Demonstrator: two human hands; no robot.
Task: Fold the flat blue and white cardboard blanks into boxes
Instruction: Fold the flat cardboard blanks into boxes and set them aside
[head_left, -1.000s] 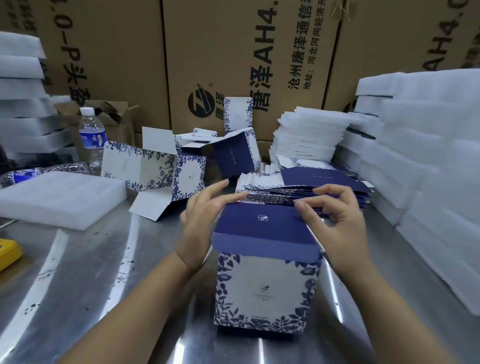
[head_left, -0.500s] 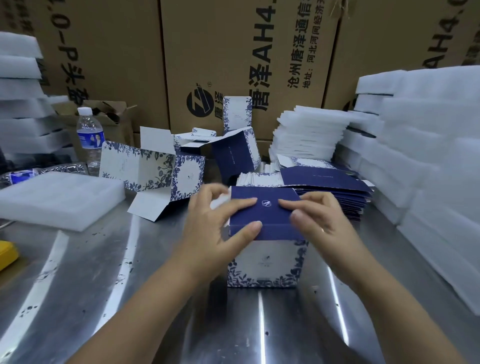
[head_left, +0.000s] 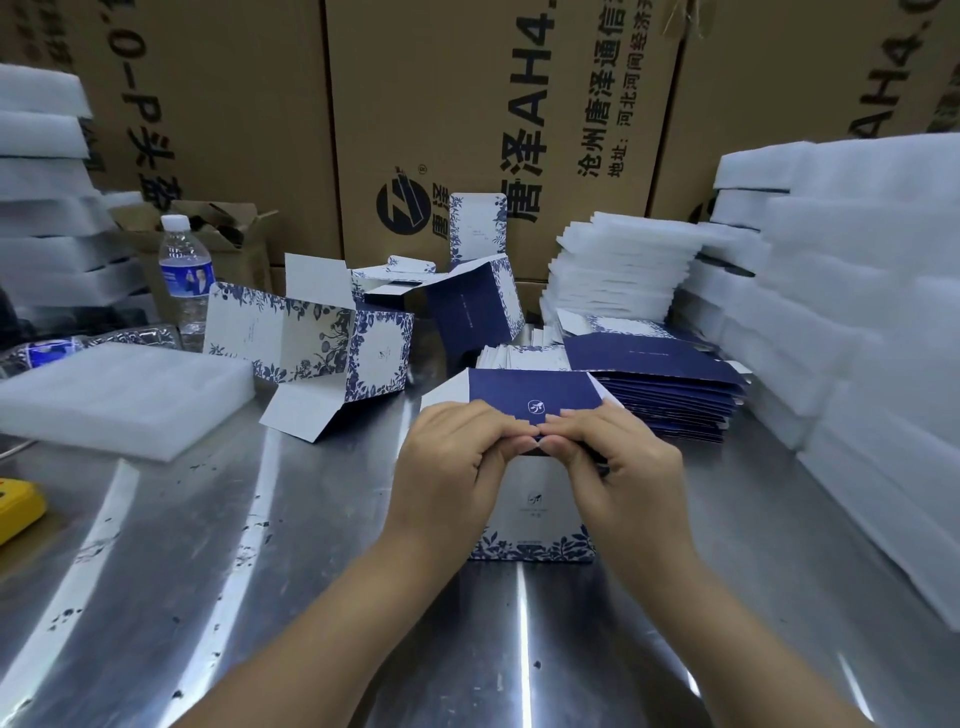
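A blue and white box (head_left: 535, 512) stands upright on the steel table (head_left: 218, 561) in front of me. Its dark blue lid flap (head_left: 530, 392) lies across the top. My left hand (head_left: 452, 467) and my right hand (head_left: 623, 462) meet at the flap's front edge, fingers curled over it and fingertips touching each other. The hands hide the upper half of the box's front. Behind the box lies a stack of flat blue and white blanks (head_left: 670, 387). Two part-folded boxes (head_left: 322, 343) (head_left: 475, 306) lie farther back.
White foam sheets are piled at the right (head_left: 852, 322), behind the blanks (head_left: 618, 270) and at the left (head_left: 41, 208); one foam slab (head_left: 119, 395) lies flat. A water bottle (head_left: 186, 275) stands back left, a yellow object (head_left: 15, 506) at the left edge. Large brown cartons (head_left: 467, 104) form the back wall.
The box has gone from being held near me to standing on the table. Both hands have come together from its sides onto the lid flap's front edge.
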